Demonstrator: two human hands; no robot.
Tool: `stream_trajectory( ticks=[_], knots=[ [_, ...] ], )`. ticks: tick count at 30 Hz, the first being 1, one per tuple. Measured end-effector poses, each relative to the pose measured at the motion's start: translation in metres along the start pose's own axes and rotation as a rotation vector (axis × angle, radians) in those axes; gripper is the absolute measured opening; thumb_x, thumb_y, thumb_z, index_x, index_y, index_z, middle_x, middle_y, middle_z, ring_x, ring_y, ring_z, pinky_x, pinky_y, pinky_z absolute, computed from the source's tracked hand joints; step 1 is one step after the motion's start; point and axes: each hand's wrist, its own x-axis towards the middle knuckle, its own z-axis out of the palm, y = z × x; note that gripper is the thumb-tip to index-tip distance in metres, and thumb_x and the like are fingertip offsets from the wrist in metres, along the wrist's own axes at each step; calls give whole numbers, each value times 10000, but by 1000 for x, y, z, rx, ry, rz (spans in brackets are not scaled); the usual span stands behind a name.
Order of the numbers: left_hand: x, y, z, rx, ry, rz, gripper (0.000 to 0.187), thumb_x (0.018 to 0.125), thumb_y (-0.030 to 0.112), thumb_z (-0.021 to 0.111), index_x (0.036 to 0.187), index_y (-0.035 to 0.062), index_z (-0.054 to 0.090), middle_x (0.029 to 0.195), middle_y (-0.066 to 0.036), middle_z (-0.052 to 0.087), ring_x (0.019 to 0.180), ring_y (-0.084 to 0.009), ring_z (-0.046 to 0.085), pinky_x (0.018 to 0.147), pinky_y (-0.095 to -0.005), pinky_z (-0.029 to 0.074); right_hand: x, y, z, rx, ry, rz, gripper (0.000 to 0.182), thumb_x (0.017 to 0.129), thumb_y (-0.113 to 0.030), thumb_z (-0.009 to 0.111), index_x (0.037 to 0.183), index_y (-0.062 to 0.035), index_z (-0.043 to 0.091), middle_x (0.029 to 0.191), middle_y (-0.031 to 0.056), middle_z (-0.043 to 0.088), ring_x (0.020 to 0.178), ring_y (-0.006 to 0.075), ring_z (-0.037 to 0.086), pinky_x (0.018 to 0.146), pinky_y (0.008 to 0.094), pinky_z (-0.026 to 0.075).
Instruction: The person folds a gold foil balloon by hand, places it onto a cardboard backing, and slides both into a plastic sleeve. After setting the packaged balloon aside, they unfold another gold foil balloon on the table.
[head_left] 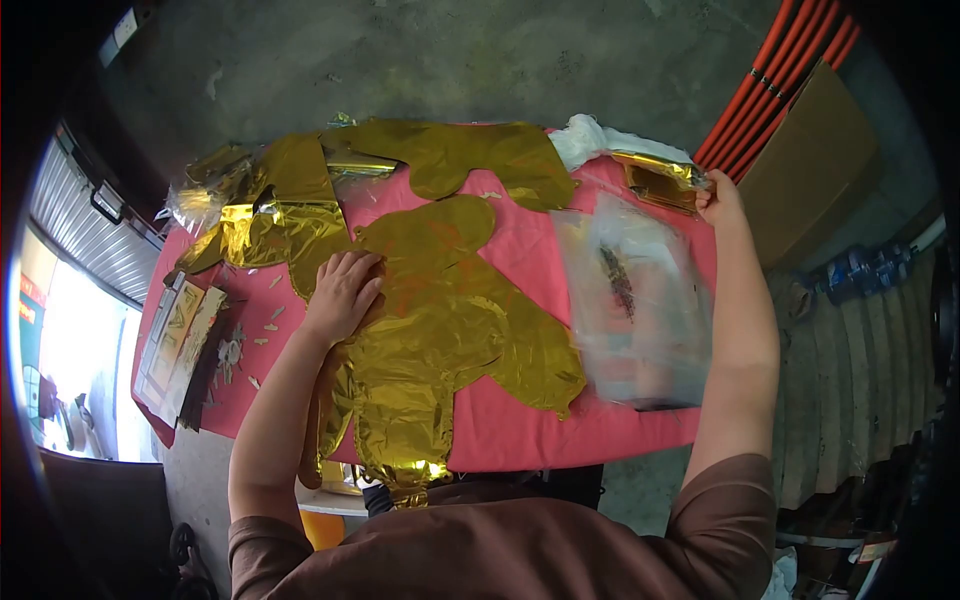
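Observation:
Across the middle of the table lies a large flat gold foil balloon (430, 310), uninflated, one end hanging over the near edge. My left hand (345, 292) rests on its left side with the fingers laid out flat. Far to the right, my right hand (716, 197) has its fingers closed on the edge of a folded gold foil balloon (660, 172). Another flat gold foil balloon (470, 155) is spread along the far edge. More crumpled gold foil (270, 225) is heaped at the left, partly in clear wrapping.
A pink cloth (520, 430) covers the table. Clear plastic bags (640, 300) lie at the right, below a white plastic bag (590, 140). A stack of printed cards (178, 335) and paper scraps sit left. Beyond stand orange pipes (775, 75) and a cardboard box (815, 165).

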Motion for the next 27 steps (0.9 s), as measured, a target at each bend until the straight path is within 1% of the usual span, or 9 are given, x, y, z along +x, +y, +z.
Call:
stream_trajectory(
  ticks=[2, 7, 11, 12, 15, 17, 22, 25, 27],
  knots=[
    [-1, -2, 1, -10, -2, -2, 382, 907, 318, 492, 1201, 79, 538, 1179, -90, 529, 1132, -291, 448, 974, -407, 332, -17, -15, 1, -8, -21, -1, 165, 895, -231, 532, 787, -116, 483, 585, 17, 466, 402, 102, 375, 363, 229, 300],
    [-2, -5, 2, -20, 19, 12, 367, 912, 332, 479, 1184, 96, 550, 1172, -75, 535, 1138, -280, 452, 969, -407, 332, -37, -42, -14, -75, -97, -38, 157, 936, -232, 482, 836, -113, 501, 596, 2, 471, 402, 98, 386, 363, 223, 297],
    [0, -1, 1, -13, -4, 24, 360, 935, 309, 454, 1195, 75, 540, 1193, -92, 523, 1148, -292, 445, 978, -406, 327, -29, -27, -23, -23, -66, -35, 95, 860, -169, 541, 800, -109, 498, 588, 2, 463, 423, 109, 402, 396, 237, 320],
    [-1, -2, 0, -15, -11, 13, 358, 937, 309, 453, 1193, 75, 540, 1194, -91, 523, 1149, -291, 445, 978, -406, 327, -20, -19, -26, -4, -91, -16, 59, 813, -143, 567, 810, -103, 523, 587, 1, 466, 443, 116, 416, 408, 247, 327],
    [-2, -1, -1, -7, -11, 17, 357, 937, 310, 455, 1190, 74, 541, 1194, -90, 524, 1148, -289, 447, 976, -405, 330, 0, 11, -28, -41, -47, 2, 66, 804, -142, 577, 847, -98, 554, 630, -1, 500, 477, 119, 437, 413, 246, 326],
    [-2, -3, 2, -9, 9, 15, 348, 925, 318, 467, 1173, 89, 552, 1179, -77, 532, 1142, -279, 453, 971, -404, 334, 17, 33, -33, -152, -55, 8, 118, 804, -149, 598, 914, -109, 582, 745, 7, 563, 549, 131, 476, 449, 259, 360],
    [-1, -4, 5, -4, 54, 18, 334, 913, 325, 481, 1152, 106, 566, 1163, -59, 540, 1130, -264, 462, 964, -404, 339, 21, 56, -23, -226, 56, 89, 183, 830, -218, 655, 959, -120, 570, 761, 37, 578, 560, 160, 502, 449, 275, 385],
    [-2, -3, 2, 1, 12, 4, 346, 908, 288, 483, 1186, 91, 544, 1183, -79, 530, 1129, -286, 457, 956, -403, 343, 41, 57, -17, -244, 60, 17, 212, 834, -236, 667, 978, -119, 563, 766, 38, 582, 550, 172, 522, 422, 280, 388],
    [-1, -3, 4, -8, 22, 24, 342, 900, 287, 501, 1176, 92, 550, 1174, -76, 535, 1118, -283, 464, 948, -403, 349, 54, 58, -14, -259, 3, 22, 222, 839, -252, 670, 982, -123, 559, 775, 47, 594, 529, 172, 531, 394, 275, 383]
  ],
)
